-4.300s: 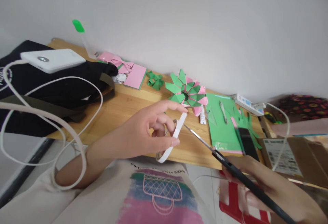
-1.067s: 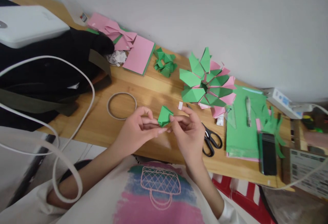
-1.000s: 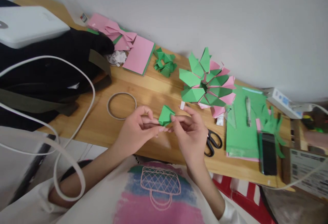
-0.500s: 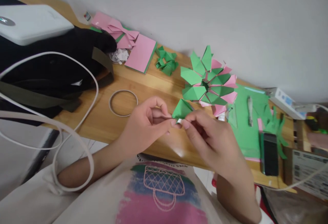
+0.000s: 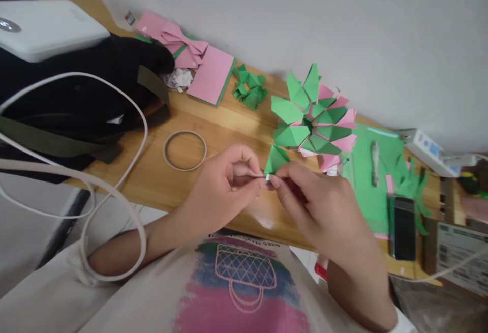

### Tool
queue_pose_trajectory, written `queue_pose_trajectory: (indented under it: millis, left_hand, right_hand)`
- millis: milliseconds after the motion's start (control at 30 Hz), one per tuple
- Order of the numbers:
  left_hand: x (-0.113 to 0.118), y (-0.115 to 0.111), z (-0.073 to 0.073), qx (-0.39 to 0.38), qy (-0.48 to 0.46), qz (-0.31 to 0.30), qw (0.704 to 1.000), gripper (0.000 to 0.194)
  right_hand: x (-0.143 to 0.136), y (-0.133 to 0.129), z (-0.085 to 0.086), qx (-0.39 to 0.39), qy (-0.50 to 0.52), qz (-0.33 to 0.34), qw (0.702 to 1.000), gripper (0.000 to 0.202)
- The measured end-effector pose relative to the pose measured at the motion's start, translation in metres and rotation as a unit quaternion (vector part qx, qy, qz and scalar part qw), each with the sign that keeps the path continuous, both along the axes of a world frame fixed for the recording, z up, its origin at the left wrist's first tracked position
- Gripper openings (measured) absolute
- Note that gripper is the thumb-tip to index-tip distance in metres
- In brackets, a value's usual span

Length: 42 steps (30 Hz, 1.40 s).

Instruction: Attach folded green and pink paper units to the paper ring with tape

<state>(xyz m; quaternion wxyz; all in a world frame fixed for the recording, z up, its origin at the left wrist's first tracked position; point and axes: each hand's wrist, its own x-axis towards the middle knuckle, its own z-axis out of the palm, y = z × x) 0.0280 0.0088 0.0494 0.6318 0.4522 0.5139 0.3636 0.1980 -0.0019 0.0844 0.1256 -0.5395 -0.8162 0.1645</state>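
From my end, the small folded green paper piece (image 5: 276,160) is held just above the wooden tabletop (image 5: 221,124), near the green-and-pink paper petal ring (image 5: 330,116), w/ left hand (image 5: 224,183) and right hand (image 5: 322,208) both pinched at its lower corner, tiny white tab (image 5: 268,177) btwn fingertips. Prob. v. light, stiff at folds but easily crushed, so I'd grip the creased edge gently, not the flat face.

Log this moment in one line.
left hand: pinching green piece; right hand: pinching green piece; white tab: between hands; ring: on table
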Motion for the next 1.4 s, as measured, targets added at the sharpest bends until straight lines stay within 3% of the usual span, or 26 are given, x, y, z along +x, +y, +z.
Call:
queue_pose_trajectory:
  millis: [233, 400, 667, 800, 867, 933, 1067, 1167, 1300, 1400]
  left_hand:
    - [-0.001, 0.0, -0.002, 0.02, -0.023, -0.014, 0.999, 0.016]
    - [0.001, 0.001, -0.002, 0.025, 0.009, 0.011, 1.0, 0.018]
    - [0.002, -0.006, -0.009, 0.205, 0.15, 0.023, 0.967, 0.01]
    - [-0.002, -0.005, -0.012, 0.202, 0.149, 0.029, 0.968, 0.01]
    - [-0.004, -0.002, -0.012, 0.169, 0.129, 0.059, 0.975, 0.011]
    - [-0.004, 0.001, -0.01, 0.123, 0.083, 0.085, 0.985, 0.014]
    - [0.001, 0.004, -0.006, 0.056, 0.0, 0.073, 0.996, 0.02]
    - [0.005, 0.004, -0.004, 0.044, -0.017, 0.072, 0.996, 0.022]
    - [0.01, 0.003, -0.006, 0.025, -0.057, 0.068, 0.996, 0.024]
    - [0.01, 0.005, -0.008, 0.01, -0.1, 0.05, 0.994, 0.023]
  right_hand:
    - [-0.005, -0.001, -0.003, 0.052, -0.037, -0.013, 0.998, 0.022]
    - [-0.009, -0.001, -0.005, 0.061, -0.058, -0.035, 0.996, 0.024]
    - [-0.016, -0.001, -0.009, 0.019, -0.053, -0.121, 0.991, 0.024]
    - [-0.013, -0.002, -0.012, 0.001, -0.055, -0.193, 0.98, 0.033]
    - [-0.01, -0.004, -0.015, -0.026, -0.016, -0.224, 0.974, 0.034]
    - [-0.01, -0.007, -0.017, -0.087, 0.092, -0.227, 0.966, 0.031]
    - [-0.018, -0.012, -0.026, -0.164, 0.358, -0.248, 0.885, 0.037]
    - [-0.027, -0.012, -0.035, -0.137, 0.434, -0.293, 0.841, 0.042]
    - [-0.033, -0.012, -0.042, -0.124, 0.461, -0.29, 0.829, 0.043]
    - [-0.019, -0.019, -0.044, -0.125, 0.447, -0.254, 0.849, 0.04]
